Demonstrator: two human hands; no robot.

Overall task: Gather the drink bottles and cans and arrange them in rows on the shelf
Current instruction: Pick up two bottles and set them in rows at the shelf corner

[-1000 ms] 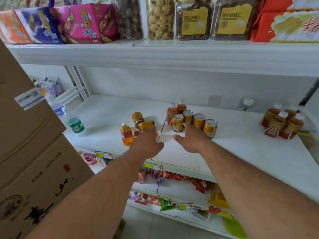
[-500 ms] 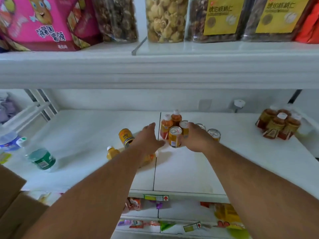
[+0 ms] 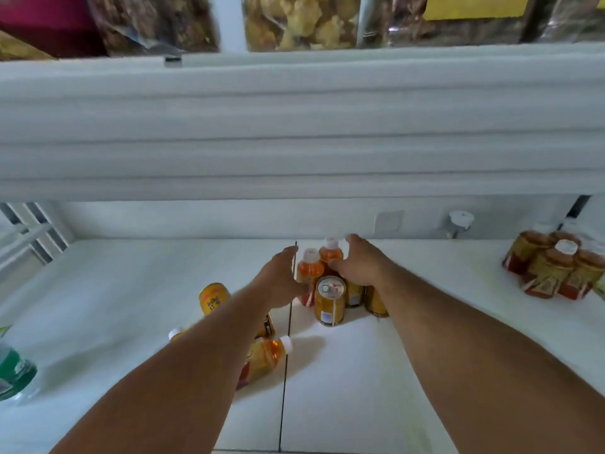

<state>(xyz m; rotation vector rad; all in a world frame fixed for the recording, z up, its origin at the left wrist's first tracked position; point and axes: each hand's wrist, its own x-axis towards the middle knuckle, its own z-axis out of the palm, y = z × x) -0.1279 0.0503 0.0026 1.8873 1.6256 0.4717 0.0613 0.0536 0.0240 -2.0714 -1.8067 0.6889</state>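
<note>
Two bare hands reach into a white shelf toward a small cluster of drinks at its middle. Far left, a green-labelled bottle lies at the frame edge, well apart from both hands. Next, a yellow can lies tipped on the shelf just left of the left forearm, not touched. Below it, a white cap pokes out from under that forearm; the body of whatever it belongs to is hidden. An orange bottle on its side lies under and just right of the left forearm, cap pointing right, near the seam between shelf panels. Left hand: fingers straight, loose, holding nothing, palm facing the cluster, touching or nearly touching the front orange-juice bottle; contact blurred. Behind that stands a second orange-juice bottle, upright, white cap. In front, an upright gold can stands between the two wrists, untouched. Right hand: fingers extended and slightly arched over the right side of the cluster, thumb near the rear bottle, palm over two more gold cans partly hidden beneath it; not gripping anything as far as visible. Far right, a group of brown tea bottles stands well apart from the hands.
</note>
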